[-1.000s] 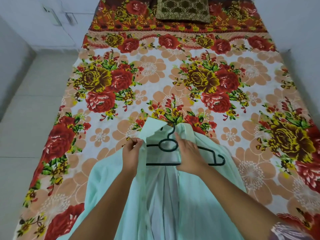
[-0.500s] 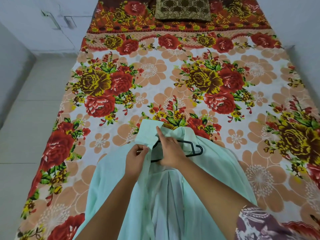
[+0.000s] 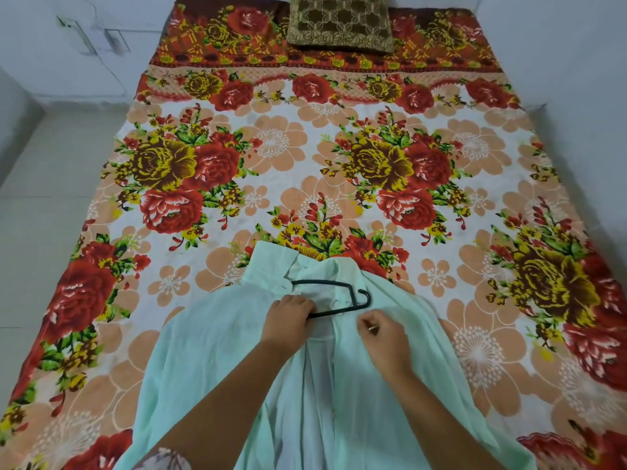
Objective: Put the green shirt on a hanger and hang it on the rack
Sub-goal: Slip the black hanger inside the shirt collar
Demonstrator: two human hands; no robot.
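The pale green shirt [image 3: 210,351] lies front-open on the bed, its collar pointing away from me. A dark hanger [image 3: 353,293] lies in the neck opening. Its left end is hidden under the shirt's left shoulder, and its right end and hook show on the white inner fabric. My left hand [image 3: 288,320] is closed on the hanger's lower bar near the collar. My right hand [image 3: 383,337] pinches the shirt's right front edge just below the hanger's right end. No rack is in view.
The bed [image 3: 305,157] carries a red, yellow and peach floral sheet, with a brown patterned pillow [image 3: 339,25] at its head. Pale tiled floor [image 3: 44,198] runs along the left side. A white wall stands close on the right.
The hanger passed from my right hand to my left and slid left into the shirt's shoulder. My left hand let go of the collar edge. My right hand took the right front edge.
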